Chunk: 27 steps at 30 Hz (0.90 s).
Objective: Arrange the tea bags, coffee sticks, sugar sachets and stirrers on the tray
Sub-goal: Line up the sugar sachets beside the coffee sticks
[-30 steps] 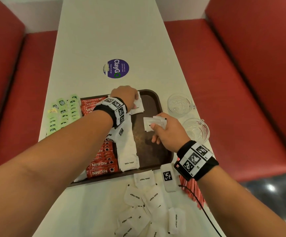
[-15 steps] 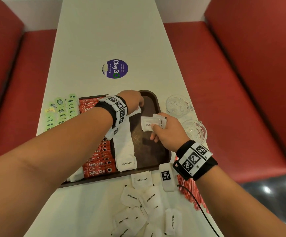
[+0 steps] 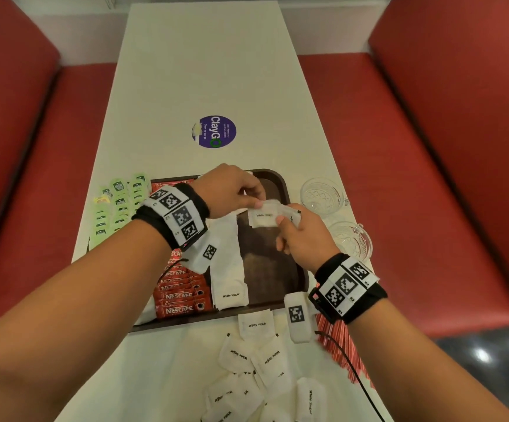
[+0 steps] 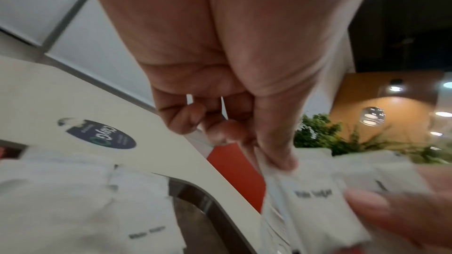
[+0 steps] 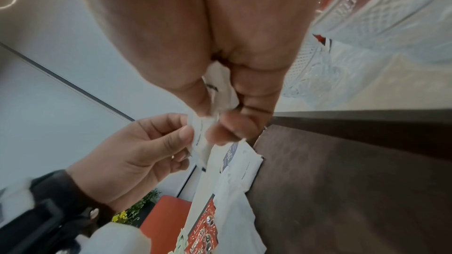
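above the tray (image 3: 280,181), both hands meet on a small stack of sugar sachets (image 3: 263,217): right hand (image 3: 305,239) grips the stack, left hand (image 3: 231,190) pinches the top one at its edge. right wrist view shows that thumb-and-finger pinch (image 5: 193,132), hidden from the head view. half a second ago the left hand was down on the tray's sachet row (image 3: 228,269); now it's lifted over. flat white paper packets, red glossy coffee sticks (image 3: 180,296), dark brown rounded-corner tray.
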Each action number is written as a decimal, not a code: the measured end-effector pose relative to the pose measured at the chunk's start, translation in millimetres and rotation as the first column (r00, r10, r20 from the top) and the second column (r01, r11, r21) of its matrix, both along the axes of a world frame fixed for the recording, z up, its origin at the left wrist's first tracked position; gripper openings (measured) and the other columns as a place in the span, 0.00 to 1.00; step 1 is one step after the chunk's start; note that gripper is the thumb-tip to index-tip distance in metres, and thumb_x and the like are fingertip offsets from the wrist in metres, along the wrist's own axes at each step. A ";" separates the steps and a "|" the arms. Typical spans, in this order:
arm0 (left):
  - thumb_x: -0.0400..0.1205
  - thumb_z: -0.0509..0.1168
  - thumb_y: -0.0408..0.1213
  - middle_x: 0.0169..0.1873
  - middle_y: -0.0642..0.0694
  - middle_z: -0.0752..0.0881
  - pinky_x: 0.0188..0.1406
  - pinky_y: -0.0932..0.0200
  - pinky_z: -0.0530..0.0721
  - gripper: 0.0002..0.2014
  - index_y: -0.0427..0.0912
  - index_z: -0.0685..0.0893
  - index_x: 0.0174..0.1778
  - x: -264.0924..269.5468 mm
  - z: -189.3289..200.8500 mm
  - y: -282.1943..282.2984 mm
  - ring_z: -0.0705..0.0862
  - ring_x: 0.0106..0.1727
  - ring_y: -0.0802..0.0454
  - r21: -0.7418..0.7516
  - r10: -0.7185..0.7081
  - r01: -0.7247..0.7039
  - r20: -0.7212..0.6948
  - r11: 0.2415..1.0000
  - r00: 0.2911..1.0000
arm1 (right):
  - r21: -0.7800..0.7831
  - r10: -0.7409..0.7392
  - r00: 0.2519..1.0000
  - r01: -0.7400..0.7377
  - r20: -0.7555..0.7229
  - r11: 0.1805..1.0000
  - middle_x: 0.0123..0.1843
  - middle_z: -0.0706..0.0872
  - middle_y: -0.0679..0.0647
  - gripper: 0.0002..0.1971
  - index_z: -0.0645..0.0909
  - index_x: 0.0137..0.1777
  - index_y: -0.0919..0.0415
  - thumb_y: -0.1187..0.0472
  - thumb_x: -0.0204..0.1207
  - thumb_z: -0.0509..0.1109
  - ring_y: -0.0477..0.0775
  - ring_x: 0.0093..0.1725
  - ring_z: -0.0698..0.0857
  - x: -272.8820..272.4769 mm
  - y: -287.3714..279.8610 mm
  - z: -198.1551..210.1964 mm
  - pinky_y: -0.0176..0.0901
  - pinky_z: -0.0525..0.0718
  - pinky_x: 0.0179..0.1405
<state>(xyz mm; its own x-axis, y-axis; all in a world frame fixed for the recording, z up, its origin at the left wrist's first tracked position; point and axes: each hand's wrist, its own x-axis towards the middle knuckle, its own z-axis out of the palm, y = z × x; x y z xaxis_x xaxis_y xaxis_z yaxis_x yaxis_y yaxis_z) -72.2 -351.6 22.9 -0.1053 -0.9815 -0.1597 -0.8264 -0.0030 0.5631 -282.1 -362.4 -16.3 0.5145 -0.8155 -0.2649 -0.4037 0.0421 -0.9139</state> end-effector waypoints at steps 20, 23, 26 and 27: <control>0.73 0.72 0.63 0.61 0.49 0.81 0.64 0.44 0.77 0.22 0.58 0.83 0.59 -1.4 -59.7 -17.1 0.78 0.65 0.44 0.081 0.127 -0.200 0.535 0.976 0.835 | 0.044 0.012 0.998 -0.009 -0.068 0.999 0.32 0.84 0.57 0.03 0.73 0.57 0.53 0.61 0.86 0.60 0.52 0.30 0.84 -17.9 13.6 8.3 0.54 0.84 0.41; 0.74 0.73 0.62 0.65 0.48 0.79 0.64 0.44 0.74 0.23 0.59 0.82 0.62 -3.6 -61.9 -16.7 0.75 0.66 0.43 0.100 0.085 -0.177 0.588 0.979 0.805 | 0.079 -0.009 0.999 0.012 -0.034 0.997 0.31 0.85 0.56 0.03 0.73 0.56 0.54 0.62 0.87 0.60 0.58 0.31 0.86 -18.0 14.7 13.7 0.55 0.86 0.40; 0.75 0.73 0.60 0.65 0.48 0.80 0.64 0.44 0.74 0.22 0.59 0.82 0.63 -2.5 -60.6 -18.6 0.75 0.66 0.43 0.098 0.079 -0.166 0.583 0.981 0.808 | 0.048 -0.032 0.998 0.035 -0.051 0.998 0.34 0.88 0.60 0.05 0.78 0.56 0.57 0.63 0.84 0.63 0.66 0.36 0.89 -18.1 14.9 18.4 0.58 0.89 0.45; 0.75 0.73 0.60 0.65 0.48 0.80 0.64 0.44 0.74 0.22 0.60 0.82 0.63 -2.6 -59.6 -18.9 0.75 0.66 0.43 0.099 0.076 -0.164 0.585 0.981 0.808 | 0.018 -0.041 0.998 0.042 -0.055 0.999 0.37 0.89 0.61 0.05 0.80 0.56 0.58 0.63 0.83 0.65 0.64 0.38 0.90 -18.9 14.2 17.9 0.59 0.90 0.46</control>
